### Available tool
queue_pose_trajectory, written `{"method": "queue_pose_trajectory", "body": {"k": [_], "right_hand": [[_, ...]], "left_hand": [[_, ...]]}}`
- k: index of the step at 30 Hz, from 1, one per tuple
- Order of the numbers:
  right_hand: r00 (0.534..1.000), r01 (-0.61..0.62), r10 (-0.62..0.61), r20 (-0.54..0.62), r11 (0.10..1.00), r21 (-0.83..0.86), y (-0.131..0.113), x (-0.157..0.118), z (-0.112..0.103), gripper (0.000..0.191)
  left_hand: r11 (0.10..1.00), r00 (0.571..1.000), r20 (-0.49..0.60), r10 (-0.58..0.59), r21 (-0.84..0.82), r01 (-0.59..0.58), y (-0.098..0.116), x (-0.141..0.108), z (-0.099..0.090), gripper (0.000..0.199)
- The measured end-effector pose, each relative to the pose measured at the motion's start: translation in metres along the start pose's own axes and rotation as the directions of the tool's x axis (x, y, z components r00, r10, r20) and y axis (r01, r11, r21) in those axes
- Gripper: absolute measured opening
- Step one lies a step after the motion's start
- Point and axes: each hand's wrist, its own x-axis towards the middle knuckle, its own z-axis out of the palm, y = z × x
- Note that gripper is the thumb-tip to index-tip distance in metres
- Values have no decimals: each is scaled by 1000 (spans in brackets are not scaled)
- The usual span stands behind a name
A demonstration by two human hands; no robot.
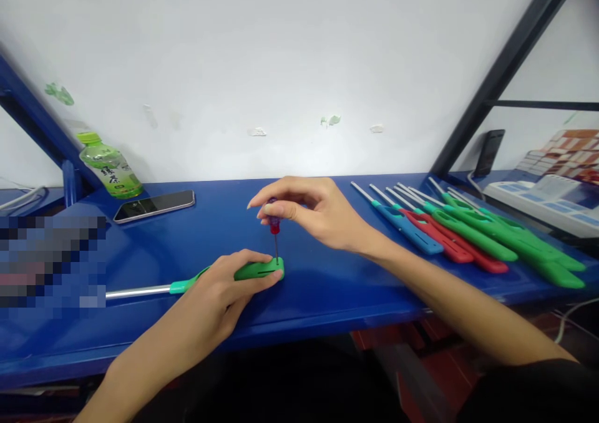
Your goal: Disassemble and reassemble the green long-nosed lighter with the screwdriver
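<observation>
My left hand [234, 282] is closed around a green long-nosed lighter [255, 271], pressing it flat on the blue table. The lighter's silver tube points left, and its handle end sticks out past my fingers. Above that end, my right hand [311, 214] pinches a small screwdriver [274, 228] with a red and dark handle between thumb and fingers. The screwdriver stands nearly upright, its thin shaft reaching down to a hole near the end of the handle. Whether a screw sits in the hole is too small to tell.
Several lighters in blue [412, 229], red [447, 241] and green [477, 233] lie at the right of the blue table [322, 286]. A phone [154, 206] and a green tea bottle [111, 167] are at the back left. A white power strip [543, 204] is at far right.
</observation>
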Motion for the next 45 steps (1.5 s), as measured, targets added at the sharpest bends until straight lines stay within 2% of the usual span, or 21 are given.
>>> {"method": "queue_pose_trajectory", "body": {"k": [3, 10, 14, 16, 18, 20, 22, 24, 28, 31, 34, 36, 38, 42, 45], "right_hand": [[1000, 6, -8, -22, 997, -73, -2, 0, 5, 2], [999, 35, -38, -23, 993, -113, -6, 0, 5, 6], [982, 26, -46, -181, 993, -111, -2, 5, -8, 13], [975, -75, 36, -219, 982, -172, 4, 6, -18, 21], [969, -226, 186, -160, 930, -290, 14, 5, -26, 28], [936, -332, 347, -59, 815, -475, 26, 3, -32, 32], [896, -342, 443, 5, 698, -630, 39, -1, -33, 32], [888, -309, 458, 25, 637, -706, 48, -5, -30, 27], [913, -236, 407, 15, 560, -794, 54, -11, -22, 25], [931, -176, 364, 41, 542, -822, 48, -12, -19, 33], [942, -69, 300, 152, 614, -786, 37, -10, -16, 45], [937, 55, 209, 280, 703, -709, 30, -10, -12, 49], [920, 187, 106, 378, 727, -661, 27, -12, -7, 49], [871, 387, 27, 491, 576, -720, 31, -17, 6, 52], [848, 450, 18, 530, 504, -738, 35, -18, 12, 55]], "left_hand": [[1000, 1000, 0, -6, 7, 6, -1, -2, 2, 42], [1000, 1000, 13, -26, 7, 26, -3, -4, 2, 44], [999, 999, 21, -31, 15, 30, -6, -6, 3, 45], [999, 999, 22, -33, 24, 32, -7, -8, 4, 45], [999, 999, 21, -37, 37, 36, -8, -9, 5, 44], [998, 999, 2, -40, 52, 40, -9, -9, 6, 42], [997, 999, -35, -38, 64, 40, -9, -8, 8, 40], [994, 996, -69, -54, 90, 60, -9, -7, 11, 39], [974, 985, -118, -125, 177, 145, -7, -7, 13, 42], [972, 982, -171, -76, 205, 111, -6, -7, 11, 36], [963, 968, -250, 17, 265, 52, -5, -5, 9, 31], [953, 952, -299, 60, 302, 36, -3, -5, 8, 28], [947, 938, -336, 81, 320, 33, 0, -4, 7, 26], [944, 934, -348, 81, 328, 41, 2, -5, 8, 27], [944, 942, -325, 85, 329, 28, 1, -6, 9, 30]]}}
